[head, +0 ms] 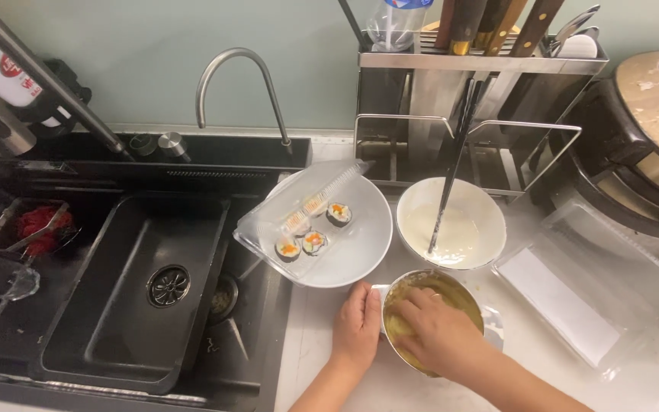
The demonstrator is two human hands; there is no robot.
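Note:
A small metal bowl [451,288] with yellowish batter stands on the white counter near me. My left hand [357,324] rests against its left rim, fingers wrapped on it. My right hand [438,332] reaches down into the bowl, its fingertips in the batter; what they hold, if anything, is hidden. Behind, a white plate [360,248] carries a clear plastic tray [268,229] with several sushi roll pieces [313,242]. A white bowl [482,221] of pale liquid has dark chopsticks [451,160] leaning in it.
A black sink [139,305] with a curved tap [238,76] fills the left side. A metal knife and utensil rack [482,69] stands at the back. A clear plastic lid [581,297] lies on the right, with a round cooker [650,130] behind it.

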